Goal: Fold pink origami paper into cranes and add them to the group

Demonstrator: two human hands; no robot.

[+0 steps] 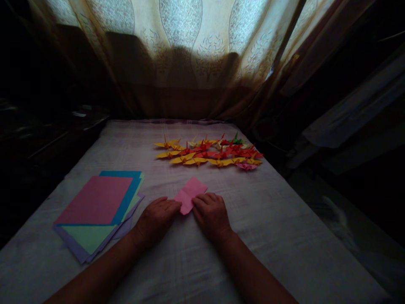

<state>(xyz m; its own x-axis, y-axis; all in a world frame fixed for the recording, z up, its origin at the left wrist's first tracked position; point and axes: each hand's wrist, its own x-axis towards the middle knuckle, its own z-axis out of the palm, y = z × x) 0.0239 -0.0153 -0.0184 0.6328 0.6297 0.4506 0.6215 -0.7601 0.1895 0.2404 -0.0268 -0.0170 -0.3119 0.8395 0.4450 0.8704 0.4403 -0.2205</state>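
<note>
A partly folded piece of pink origami paper [191,190] lies at the middle of the cloth-covered table, with crease lines across it. My left hand [158,217] has its fingers closed at the paper's lower left edge. On the opposite side, my right hand [212,214] grips the lower right edge with bent fingers. Both hands rest low against the table, and their thumbs and fingertips partly cover the near end of the paper.
Left of my hands lies a stack of coloured paper sheets [95,200], pink on top of blue, green and purple. Several folded paper cranes [202,154] in yellow, red, green and pink stand in rows beyond. A patterned curtain [180,63] hangs behind the table [268,236].
</note>
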